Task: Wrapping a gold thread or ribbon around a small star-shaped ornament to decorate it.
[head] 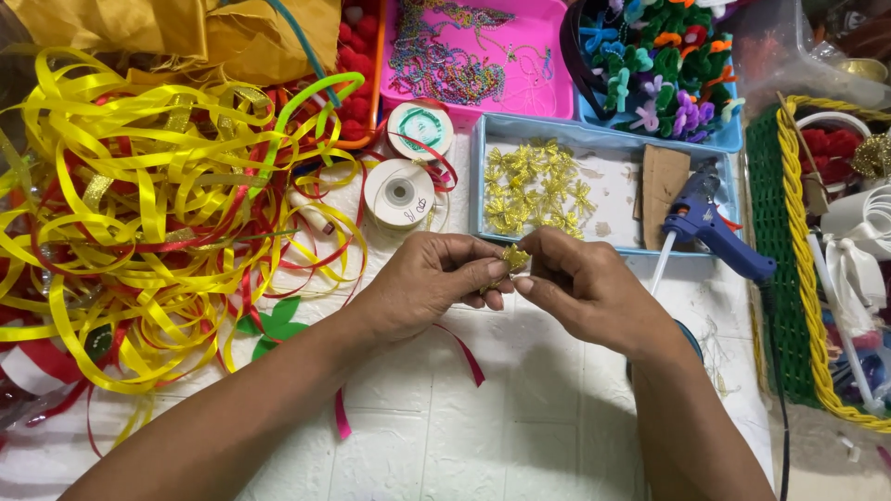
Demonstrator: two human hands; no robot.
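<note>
Head view looks straight down on a small gold foil bow (515,257), pinched between the fingertips of both hands just above the white textured counter (520,417). The left hand (432,283) has its grip clenched on the bow's left side, thumb and forefinger pressed together; the right hand (580,283) grips the other side in the same way, so the two hands meet at the little piece. Judging from how things lie, this bow is being shaped or finished, while a fair number of matching gold bows (538,190) already sit done in the shallow pale blue tray (608,148) right behind the hands. A blue glue gun (710,227) rests across that tray's right end, next to a scrap of brown cardboard (664,181). Two white ribbon spools (401,190) stand to the left of the tray, and beyond them spreads a big tangle of loose yellow and red satin ribbon (148,223), much of it uncut, which suggests plenty is left to make. A pink tray of beaded chains (469,51) and a blue tray of coloured pipe-cleaner flowers (659,70) sit at the far edge, with a green and yellow woven basket (789,278) on the right.
</note>
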